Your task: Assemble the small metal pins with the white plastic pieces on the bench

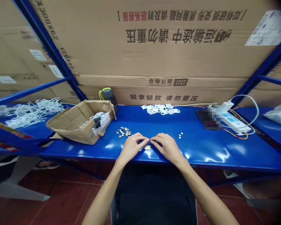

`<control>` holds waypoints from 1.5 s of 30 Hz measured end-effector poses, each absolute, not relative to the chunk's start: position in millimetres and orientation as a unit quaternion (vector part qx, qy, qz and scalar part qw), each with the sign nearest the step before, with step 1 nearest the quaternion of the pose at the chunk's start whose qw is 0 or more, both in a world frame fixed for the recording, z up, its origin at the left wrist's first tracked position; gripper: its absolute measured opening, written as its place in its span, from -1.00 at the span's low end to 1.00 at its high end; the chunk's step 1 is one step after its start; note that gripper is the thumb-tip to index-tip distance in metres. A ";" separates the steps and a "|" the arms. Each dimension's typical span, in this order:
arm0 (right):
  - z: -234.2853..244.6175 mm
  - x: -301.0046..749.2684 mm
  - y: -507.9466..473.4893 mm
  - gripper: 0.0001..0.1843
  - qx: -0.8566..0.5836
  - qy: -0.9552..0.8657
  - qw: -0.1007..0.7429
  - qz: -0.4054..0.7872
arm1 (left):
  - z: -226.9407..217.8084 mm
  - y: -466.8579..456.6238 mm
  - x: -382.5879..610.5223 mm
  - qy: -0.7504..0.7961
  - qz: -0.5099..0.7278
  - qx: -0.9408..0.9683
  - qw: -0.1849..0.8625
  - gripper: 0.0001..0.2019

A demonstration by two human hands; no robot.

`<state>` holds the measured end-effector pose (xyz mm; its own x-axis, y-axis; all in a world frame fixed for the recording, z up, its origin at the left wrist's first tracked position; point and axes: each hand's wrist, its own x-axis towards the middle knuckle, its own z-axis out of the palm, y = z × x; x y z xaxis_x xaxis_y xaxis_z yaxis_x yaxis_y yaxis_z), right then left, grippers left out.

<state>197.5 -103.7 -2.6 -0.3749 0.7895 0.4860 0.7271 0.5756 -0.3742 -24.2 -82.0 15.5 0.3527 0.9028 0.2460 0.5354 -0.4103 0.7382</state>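
My left hand (132,145) and my right hand (166,145) meet over the front of the blue shelf (201,150). Both have their fingers pinched together around a tiny part between them, too small to name. A small brass-coloured piece (147,147) lies on the shelf just under my fingertips. A cluster of small metal and white parts (123,132) sits just beyond my left hand. Two tiny white bits (180,135) lie right of my right hand.
An open cardboard box (81,122) with white parts stands at the left, a dark bottle (109,95) behind it. A pile of white plastic pieces (160,109) lies at the back. A power strip (234,120) with cables is at the right. Big cartons (154,47) form the back wall.
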 end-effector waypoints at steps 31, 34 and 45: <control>0.4 278.1 -102.5 -0.80 -0.574 -0.771 0.235 -0.142 | 12.7 -75.4 -40.2 0.444 0.316 0.776 0.317 -0.82; -2.3 271.4 -102.5 -0.74 -0.581 -0.764 0.242 -0.142 | 16.3 -73.6 -47.1 0.443 0.307 0.784 0.307 -0.82; -4.6 266.4 -100.5 -0.72 -0.583 -0.755 0.271 -0.129 | 20.2 -70.1 -86.0 0.594 0.235 0.769 0.036 -0.77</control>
